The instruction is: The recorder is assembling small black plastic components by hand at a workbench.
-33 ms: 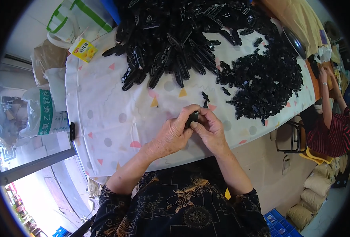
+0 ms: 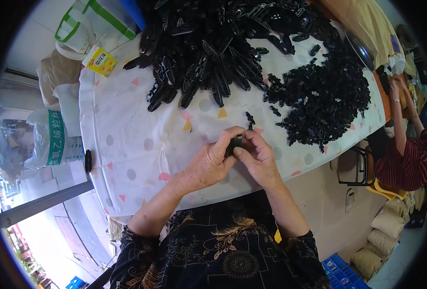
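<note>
Here by the worktop's near edge, my left fingers and right fingers pinch a black part that could drop if either slackens!

On my screen, the long parts at top centre show glossy black plastic, the small pieces at upper right a duller one. I read the tablecloth as smooth, the left sack as crinkled plastic.
</note>
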Demonstrator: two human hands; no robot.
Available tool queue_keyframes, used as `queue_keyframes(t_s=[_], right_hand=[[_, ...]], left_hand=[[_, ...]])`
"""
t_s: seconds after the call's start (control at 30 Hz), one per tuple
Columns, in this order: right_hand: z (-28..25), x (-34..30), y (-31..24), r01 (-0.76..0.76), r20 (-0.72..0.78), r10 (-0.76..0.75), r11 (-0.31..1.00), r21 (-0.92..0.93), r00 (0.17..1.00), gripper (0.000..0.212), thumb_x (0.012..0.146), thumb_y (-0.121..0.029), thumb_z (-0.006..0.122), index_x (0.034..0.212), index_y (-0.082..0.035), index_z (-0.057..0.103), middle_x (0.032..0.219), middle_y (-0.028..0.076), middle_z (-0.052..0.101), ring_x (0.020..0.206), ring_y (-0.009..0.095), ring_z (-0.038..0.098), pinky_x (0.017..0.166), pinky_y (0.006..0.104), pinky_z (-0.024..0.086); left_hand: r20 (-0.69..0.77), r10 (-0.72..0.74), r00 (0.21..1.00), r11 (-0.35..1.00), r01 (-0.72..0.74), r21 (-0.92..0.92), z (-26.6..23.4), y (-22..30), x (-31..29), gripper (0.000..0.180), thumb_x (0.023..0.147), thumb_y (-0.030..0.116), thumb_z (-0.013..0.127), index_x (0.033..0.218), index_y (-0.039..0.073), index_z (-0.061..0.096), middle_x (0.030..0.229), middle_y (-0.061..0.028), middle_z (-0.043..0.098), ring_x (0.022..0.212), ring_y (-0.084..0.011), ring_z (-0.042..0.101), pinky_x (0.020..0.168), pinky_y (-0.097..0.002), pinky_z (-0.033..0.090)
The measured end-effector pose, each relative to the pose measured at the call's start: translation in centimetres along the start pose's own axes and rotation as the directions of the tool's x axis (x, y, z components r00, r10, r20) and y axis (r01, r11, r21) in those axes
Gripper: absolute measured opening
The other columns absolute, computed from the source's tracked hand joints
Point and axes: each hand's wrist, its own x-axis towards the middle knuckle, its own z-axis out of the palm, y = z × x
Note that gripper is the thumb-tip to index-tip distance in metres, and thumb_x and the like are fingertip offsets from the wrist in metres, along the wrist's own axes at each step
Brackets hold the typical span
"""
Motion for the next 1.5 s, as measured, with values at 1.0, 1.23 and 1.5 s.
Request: queue_keyframes(t_s=[1.0, 1.23, 1.5], right_hand=[[-2.8, -3.0, -1.7, -0.106, -0.151, 0.176, 0.917, 0.384, 0.973, 0.008, 0.085, -0.003, 0.062, 0.092, -0.002, 0.058, 0.083, 0.008, 0.065, 0.070, 0.015, 0.062, 0.063, 0.0259, 0.051], [-1.1, -4.4, -1.8, -0.072, -0.130, 0.130, 0.923, 0.378, 0.983, 0.006, 0.085, -0.004, 0.063, 0.089, -0.003, 0.058, 0.081, 0.007, 0.064, 0.068, 0.014, 0.061, 0.063, 0.0270, 0.049], [0.5, -5.1, -1.6, -0.020, -0.124, 0.077, 0.915, 0.404, 0.989, 0.005, 0.084, -0.006, 0.065, 0.087, -0.004, 0.062, 0.094, 0.006, 0.064, 0.077, 0.010, 0.057, 0.072, 0.0248, 0.045]], left_hand=[[0.036, -0.283, 0.958, 0.714, 0.236, -0.660, 0.4, -0.5, 0.3, 0.026, 0.092, 0.028, 0.058, 0.102, 0.006, 0.047, 0.088, -0.0100, 0.065, 0.072, -0.0127, 0.065, 0.047, -0.0197, 0.043], [0.007, -0.263, 0.965, 0.657, 0.185, -0.731, 2.5, 0.2, -2.8, 0.022, 0.090, 0.024, 0.061, 0.098, 0.008, 0.047, 0.083, -0.0049, 0.062, 0.069, -0.0114, 0.062, 0.048, -0.0196, 0.044], [-0.012, -0.281, 0.960, 0.524, 0.143, -0.839, 3.8, 0.2, -4.2, 0.021, 0.090, 0.023, 0.061, 0.100, 0.012, 0.048, 0.086, -0.0054, 0.061, 0.069, -0.0136, 0.061, 0.047, -0.0207, 0.044]])
